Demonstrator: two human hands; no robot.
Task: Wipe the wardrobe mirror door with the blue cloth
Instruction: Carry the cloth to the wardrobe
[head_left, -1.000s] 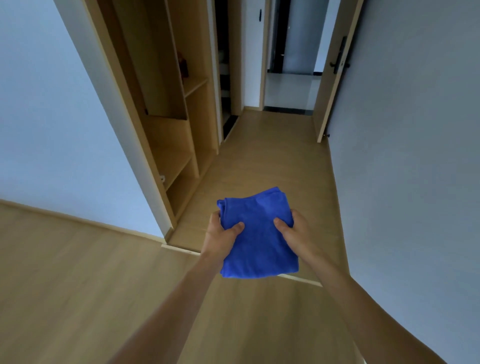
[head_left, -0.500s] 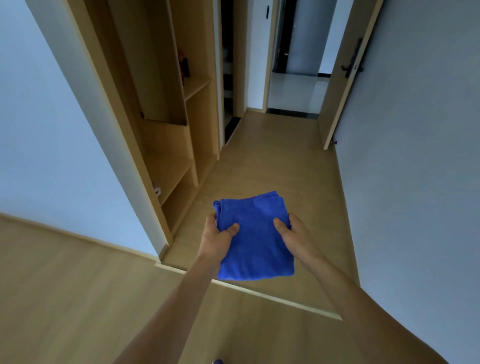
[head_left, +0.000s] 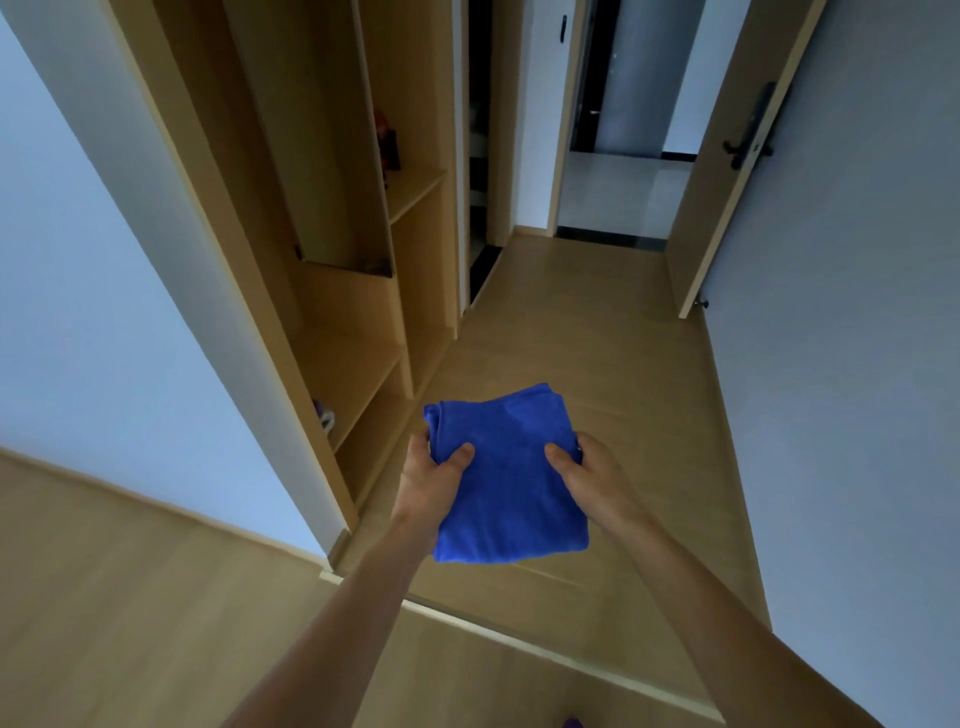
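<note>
A folded blue cloth (head_left: 506, 478) is held out in front of me at about waist height over the wooden floor. My left hand (head_left: 431, 480) grips its left edge, thumb on top. My right hand (head_left: 592, 480) grips its right edge the same way. The open wooden wardrobe (head_left: 358, 291) with bare shelves stands ahead on the left, well beyond the cloth. A tall panel (head_left: 311, 156) leans inside it; whether this is the mirror door I cannot tell.
A pale wall (head_left: 93, 312) runs along the left and a grey wall (head_left: 857, 364) along the right. The narrow wooden passage (head_left: 582, 338) leads to an open door (head_left: 727, 171) and a tiled room. A floor threshold strip (head_left: 519, 634) crosses below my arms.
The view has advanced toward the passage and wardrobe, which now appear closer. Both hands keep the same hold on the cloth.
</note>
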